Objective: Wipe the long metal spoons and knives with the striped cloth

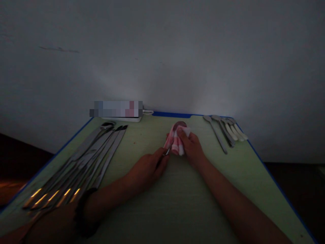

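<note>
My left hand (155,164) is closed around the handle of a metal spoon (180,124) over the middle of the table. A pink and white cloth (175,145) is wrapped about the spoon's upper part, and only the top of the bowl shows above it. My right hand (191,145) pinches the cloth against the bowl, its thumb on the near face. Most of the right fingers are hidden behind the cloth. The cloth's lower folds hang between the two hands.
On the left of the light green table (162,210) lie several long metal utensils (86,159), partly behind my left forearm. Several spoons (217,135), some with cream handles, lie at the right. A blurred-out white item (122,118) stands at the back left, before the grey wall (162,61).
</note>
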Action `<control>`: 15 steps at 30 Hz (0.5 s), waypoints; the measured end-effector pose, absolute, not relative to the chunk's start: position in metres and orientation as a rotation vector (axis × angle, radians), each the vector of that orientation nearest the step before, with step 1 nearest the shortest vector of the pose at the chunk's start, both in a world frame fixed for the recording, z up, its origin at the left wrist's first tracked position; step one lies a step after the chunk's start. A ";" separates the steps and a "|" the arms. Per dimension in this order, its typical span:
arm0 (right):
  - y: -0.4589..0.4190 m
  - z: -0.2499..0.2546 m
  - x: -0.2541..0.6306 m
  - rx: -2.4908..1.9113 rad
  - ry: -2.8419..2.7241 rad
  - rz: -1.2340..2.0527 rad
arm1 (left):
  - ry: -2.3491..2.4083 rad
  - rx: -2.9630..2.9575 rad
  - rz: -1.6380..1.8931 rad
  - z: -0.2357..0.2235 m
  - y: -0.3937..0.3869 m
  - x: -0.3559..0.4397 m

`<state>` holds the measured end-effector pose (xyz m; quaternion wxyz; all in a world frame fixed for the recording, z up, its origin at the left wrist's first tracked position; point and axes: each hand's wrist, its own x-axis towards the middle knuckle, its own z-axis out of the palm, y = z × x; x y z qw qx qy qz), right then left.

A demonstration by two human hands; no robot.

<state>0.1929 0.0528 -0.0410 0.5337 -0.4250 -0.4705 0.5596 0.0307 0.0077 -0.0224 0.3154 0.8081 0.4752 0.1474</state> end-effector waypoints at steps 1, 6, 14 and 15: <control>0.053 -0.041 0.192 -1.017 -1.106 1.302 | 1.249 2.131 0.386 -0.023 0.007 0.031; 0.054 -0.044 0.192 -1.018 -1.037 1.161 | 1.210 2.146 0.402 -0.025 0.004 0.030; 0.051 -0.039 0.193 -1.045 -1.007 1.016 | 1.120 2.077 0.398 -0.016 0.006 0.028; 0.051 -0.039 0.193 -1.046 -1.015 1.030 | 1.146 2.081 0.402 -0.017 0.007 0.029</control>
